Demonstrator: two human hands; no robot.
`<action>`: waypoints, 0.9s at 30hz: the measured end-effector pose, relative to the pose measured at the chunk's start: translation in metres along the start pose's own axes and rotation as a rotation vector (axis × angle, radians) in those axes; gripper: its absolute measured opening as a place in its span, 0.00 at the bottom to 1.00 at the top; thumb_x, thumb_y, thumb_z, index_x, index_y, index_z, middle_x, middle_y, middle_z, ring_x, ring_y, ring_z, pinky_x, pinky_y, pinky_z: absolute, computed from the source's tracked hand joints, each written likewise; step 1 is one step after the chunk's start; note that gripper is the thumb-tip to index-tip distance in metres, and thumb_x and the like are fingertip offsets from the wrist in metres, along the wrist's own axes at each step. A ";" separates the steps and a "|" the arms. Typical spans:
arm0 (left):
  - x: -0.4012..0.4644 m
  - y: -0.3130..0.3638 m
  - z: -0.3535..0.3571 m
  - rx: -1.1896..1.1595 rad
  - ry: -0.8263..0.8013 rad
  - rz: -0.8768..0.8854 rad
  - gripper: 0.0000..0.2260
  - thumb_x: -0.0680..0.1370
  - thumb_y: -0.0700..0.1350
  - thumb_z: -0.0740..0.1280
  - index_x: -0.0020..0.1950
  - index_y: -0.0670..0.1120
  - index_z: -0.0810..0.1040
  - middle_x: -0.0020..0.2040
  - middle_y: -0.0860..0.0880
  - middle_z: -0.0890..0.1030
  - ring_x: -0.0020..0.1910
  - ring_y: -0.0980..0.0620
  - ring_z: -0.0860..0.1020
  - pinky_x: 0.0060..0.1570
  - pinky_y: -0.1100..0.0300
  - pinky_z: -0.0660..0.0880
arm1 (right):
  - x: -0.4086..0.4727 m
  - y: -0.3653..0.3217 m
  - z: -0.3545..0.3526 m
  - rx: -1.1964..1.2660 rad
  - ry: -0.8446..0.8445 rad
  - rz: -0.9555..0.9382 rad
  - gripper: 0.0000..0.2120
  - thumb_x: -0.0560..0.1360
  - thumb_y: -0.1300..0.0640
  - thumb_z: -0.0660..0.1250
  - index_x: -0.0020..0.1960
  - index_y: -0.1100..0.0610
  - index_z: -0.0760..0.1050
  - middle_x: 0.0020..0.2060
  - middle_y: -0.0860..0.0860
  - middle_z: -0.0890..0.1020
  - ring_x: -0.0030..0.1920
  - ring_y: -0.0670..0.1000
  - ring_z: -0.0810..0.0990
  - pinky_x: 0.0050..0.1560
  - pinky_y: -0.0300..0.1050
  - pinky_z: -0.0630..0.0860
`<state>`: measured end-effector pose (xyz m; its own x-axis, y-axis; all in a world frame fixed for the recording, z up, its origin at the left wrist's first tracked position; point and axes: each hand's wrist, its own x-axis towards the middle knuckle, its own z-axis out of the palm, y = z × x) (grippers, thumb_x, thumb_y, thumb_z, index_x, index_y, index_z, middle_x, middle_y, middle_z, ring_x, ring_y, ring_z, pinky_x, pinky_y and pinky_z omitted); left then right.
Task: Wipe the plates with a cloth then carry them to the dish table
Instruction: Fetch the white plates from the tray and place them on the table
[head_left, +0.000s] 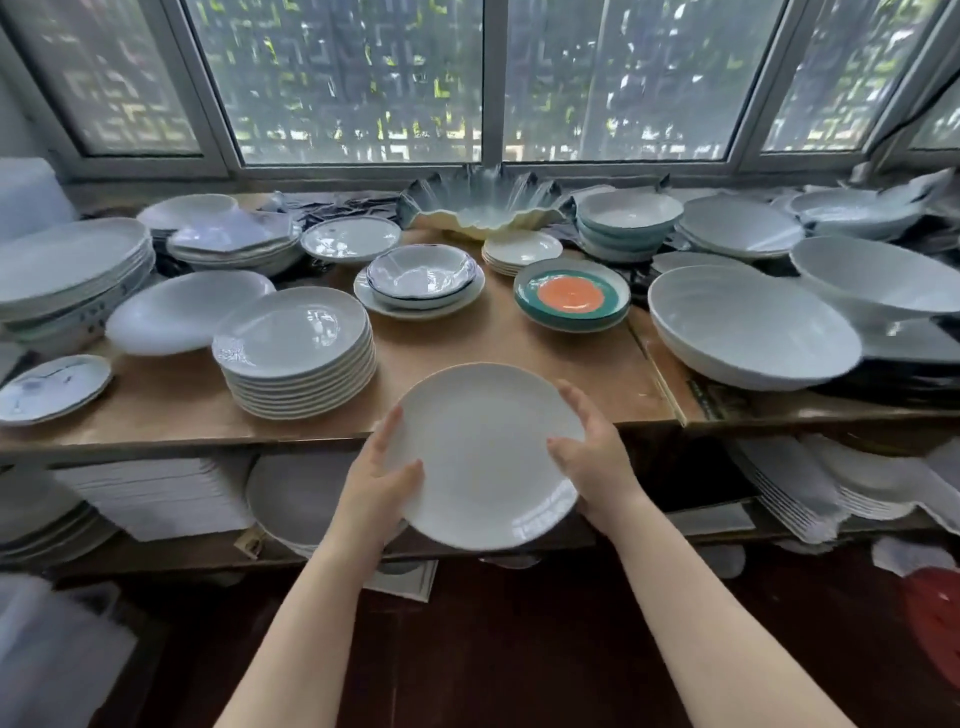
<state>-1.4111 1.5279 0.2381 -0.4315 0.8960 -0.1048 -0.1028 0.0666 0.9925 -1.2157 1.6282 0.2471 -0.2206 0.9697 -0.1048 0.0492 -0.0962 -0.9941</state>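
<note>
Both hands hold one white plate (485, 457) at the table's near edge, just off the table (545, 358).

Left hand (382, 478) and right hand (592, 462) grip opposite rims, thumbs on top, fingers curled under. No cloth visible. Stack of white plates (296, 353) sits ahead-left of the left hand. Likely placing or carrying: keep the plate level, grip even, clear the edge before lowering; rims look slippery.
</note>
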 end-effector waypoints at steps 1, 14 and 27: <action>0.021 0.000 -0.001 -0.002 0.005 -0.019 0.29 0.77 0.30 0.61 0.72 0.57 0.68 0.62 0.50 0.77 0.56 0.53 0.78 0.50 0.60 0.79 | 0.021 0.002 0.005 0.009 -0.007 0.020 0.30 0.73 0.72 0.60 0.70 0.48 0.68 0.59 0.49 0.75 0.59 0.56 0.77 0.59 0.57 0.77; 0.281 -0.047 -0.002 0.072 -0.100 -0.216 0.36 0.77 0.30 0.62 0.77 0.60 0.55 0.67 0.47 0.72 0.58 0.46 0.77 0.46 0.55 0.78 | 0.251 0.046 0.059 -0.036 0.120 0.230 0.32 0.72 0.71 0.61 0.68 0.42 0.69 0.57 0.48 0.75 0.55 0.54 0.78 0.54 0.54 0.79; 0.344 -0.078 0.026 0.247 -0.057 -0.440 0.44 0.70 0.40 0.66 0.79 0.53 0.45 0.68 0.48 0.68 0.66 0.45 0.71 0.67 0.43 0.68 | 0.331 0.095 0.047 -0.063 0.115 0.326 0.32 0.70 0.74 0.59 0.67 0.48 0.70 0.59 0.50 0.75 0.57 0.51 0.74 0.43 0.36 0.73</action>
<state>-1.5286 1.8422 0.1265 -0.3445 0.7818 -0.5198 -0.0456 0.5391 0.8410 -1.3299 1.9293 0.1172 -0.0723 0.9094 -0.4096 0.1595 -0.3949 -0.9048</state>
